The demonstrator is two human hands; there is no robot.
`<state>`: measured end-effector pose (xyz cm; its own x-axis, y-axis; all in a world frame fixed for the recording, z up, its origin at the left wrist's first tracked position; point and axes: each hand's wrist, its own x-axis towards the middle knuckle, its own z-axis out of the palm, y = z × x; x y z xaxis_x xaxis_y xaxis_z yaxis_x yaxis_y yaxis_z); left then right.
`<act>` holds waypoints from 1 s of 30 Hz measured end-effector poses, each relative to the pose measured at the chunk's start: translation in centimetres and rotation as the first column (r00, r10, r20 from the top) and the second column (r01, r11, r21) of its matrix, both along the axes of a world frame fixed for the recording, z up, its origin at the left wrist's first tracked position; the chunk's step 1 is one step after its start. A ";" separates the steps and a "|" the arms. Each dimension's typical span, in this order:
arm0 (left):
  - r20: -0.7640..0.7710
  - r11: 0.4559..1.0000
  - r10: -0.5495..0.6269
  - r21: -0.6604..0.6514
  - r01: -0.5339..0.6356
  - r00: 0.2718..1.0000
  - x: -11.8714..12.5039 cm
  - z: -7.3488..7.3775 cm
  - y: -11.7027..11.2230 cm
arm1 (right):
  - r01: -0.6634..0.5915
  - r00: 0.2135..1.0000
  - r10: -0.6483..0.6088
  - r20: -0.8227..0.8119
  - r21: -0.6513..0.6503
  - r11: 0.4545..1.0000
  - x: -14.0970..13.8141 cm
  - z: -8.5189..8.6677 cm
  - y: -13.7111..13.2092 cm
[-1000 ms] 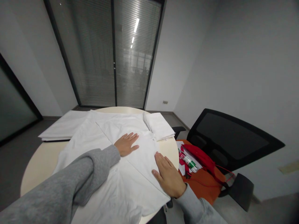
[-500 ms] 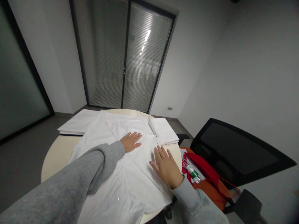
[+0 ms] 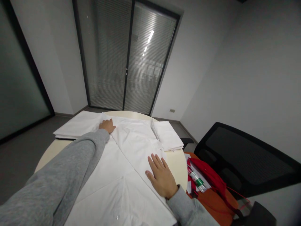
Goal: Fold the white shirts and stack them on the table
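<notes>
White garment (image 3: pixel 131 147): woven cloth, matt, lying smooth with crisp fold creases.
Folded piece (image 3: pixel 168 135), far right: the same white matt cloth.
Flat stack (image 3: pixel 75 125), far left: white cloth, matt.
Table (image 3: pixel 175 163): cream top, smooth, faint sheen.
Sleeve (image 3: pixel 58 179), near left: grey knit, soft, matt.
Chair back (image 3: pixel 246 157): black mesh, matt.
Chair seat (image 3: pixel 211 201): orange fabric.
Blinds (image 3: pixel 110 59): thin slats, lightly reflective.

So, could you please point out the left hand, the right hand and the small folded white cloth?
left hand (image 3: pixel 107 126): head view, back of the hand.
right hand (image 3: pixel 161 179): head view, back of the hand.
small folded white cloth (image 3: pixel 168 135): head view, middle of its top face.
</notes>
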<state>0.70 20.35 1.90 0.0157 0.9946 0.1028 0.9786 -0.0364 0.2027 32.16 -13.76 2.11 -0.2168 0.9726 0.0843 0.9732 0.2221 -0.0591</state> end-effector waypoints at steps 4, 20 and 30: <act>-0.019 0.996 -0.059 0.064 0.060 0.998 -0.7 0.0 0.3 | 0.012 1.000 -0.012 -0.004 -0.015 1.000 0.0 -0.2 0.1; 0.078 0.459 -0.884 -0.027 0.888 0.460 -3.5 7.3 -27.5 | -0.014 0.995 0.010 0.095 0.040 0.999 -0.1 -0.9 0.3; -0.031 0.581 -0.810 0.078 0.810 0.585 -7.1 0.9 -38.0 | -0.276 0.961 0.274 0.039 0.071 0.958 -6.0 2.4 -5.2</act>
<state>-6.35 -17.63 2.76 0.8099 0.5583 0.1800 0.5337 -0.8286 0.1692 26.17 -18.98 4.48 -0.4787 0.8660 0.1443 0.8748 0.4845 -0.0056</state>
